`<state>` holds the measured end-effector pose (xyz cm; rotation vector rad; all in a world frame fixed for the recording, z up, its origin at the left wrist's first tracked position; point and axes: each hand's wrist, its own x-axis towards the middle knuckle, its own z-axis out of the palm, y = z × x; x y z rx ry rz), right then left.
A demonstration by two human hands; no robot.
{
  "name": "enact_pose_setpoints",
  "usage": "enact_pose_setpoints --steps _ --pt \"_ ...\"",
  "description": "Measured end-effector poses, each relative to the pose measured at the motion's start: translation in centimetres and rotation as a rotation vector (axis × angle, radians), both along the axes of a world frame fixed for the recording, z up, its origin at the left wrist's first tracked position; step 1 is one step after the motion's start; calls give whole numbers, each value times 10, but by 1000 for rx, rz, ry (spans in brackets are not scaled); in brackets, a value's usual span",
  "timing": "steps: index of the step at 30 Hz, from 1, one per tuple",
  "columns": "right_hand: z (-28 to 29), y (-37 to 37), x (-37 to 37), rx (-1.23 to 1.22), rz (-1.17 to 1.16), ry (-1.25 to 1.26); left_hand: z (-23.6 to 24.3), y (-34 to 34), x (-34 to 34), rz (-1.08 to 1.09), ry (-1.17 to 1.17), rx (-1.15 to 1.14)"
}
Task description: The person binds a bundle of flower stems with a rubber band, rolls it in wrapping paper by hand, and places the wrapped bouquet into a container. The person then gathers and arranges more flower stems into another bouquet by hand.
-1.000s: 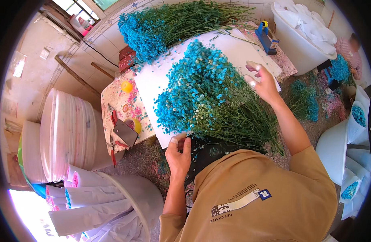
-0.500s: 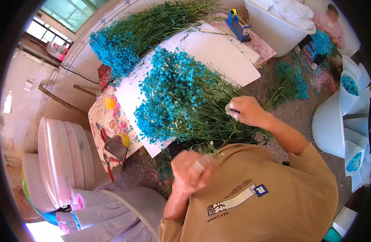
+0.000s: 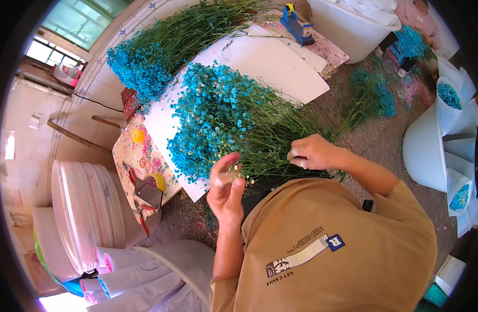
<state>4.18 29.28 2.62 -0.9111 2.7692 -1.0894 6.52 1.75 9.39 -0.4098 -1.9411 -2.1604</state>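
Observation:
A large bunch of dyed blue flowers (image 3: 202, 119) with green stems (image 3: 270, 130) lies across white paper sheets (image 3: 291, 67) on the worktable. My right hand (image 3: 300, 153), pale wrappings on its fingers, is closed on stems at the bunch's near right. My left hand (image 3: 227, 174) is raised at the lower left of the bunch, fingers curved and apart, beside a small pale sprig (image 3: 239, 171); contact with the sprig is unclear. A second blue bunch (image 3: 140, 67) lies along the back.
Pruners (image 3: 135, 182), yellow tape (image 3: 137, 136) and a blue tape dispenser (image 3: 296, 26) rest on the table. Stacked tubs (image 3: 85, 213) stand left, wrapped bouquets (image 3: 132, 273) lower left, more in a tub (image 3: 423, 151) right. Another person (image 3: 418, 21) sits upper right.
My right hand has dropped from the paper's right side onto the stems. My left hand has lifted from the paper's near edge, then turned upright with fingers spreading. The view has shifted.

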Motion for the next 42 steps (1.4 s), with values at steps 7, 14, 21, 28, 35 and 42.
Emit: enact_pose_setpoints --steps 7,14,21,28,35,42 --pt "-16 11 -4 -44 74 -43 -27 37 -14 -281 -396 559" --pt "-26 22 -2 -412 -218 -38 -31 25 -5 -383 -615 251" --pt "-9 11 -5 -530 -383 -377 -13 -21 24 -272 -499 -185" --pt "23 -53 -20 -235 -35 141 -24 -7 -13 123 179 -1087" --pt "24 -53 -63 82 -268 334 -51 -22 2 228 178 -1212" --pt "31 -70 -41 -219 -133 476 -48 -23 0 267 248 -1053"
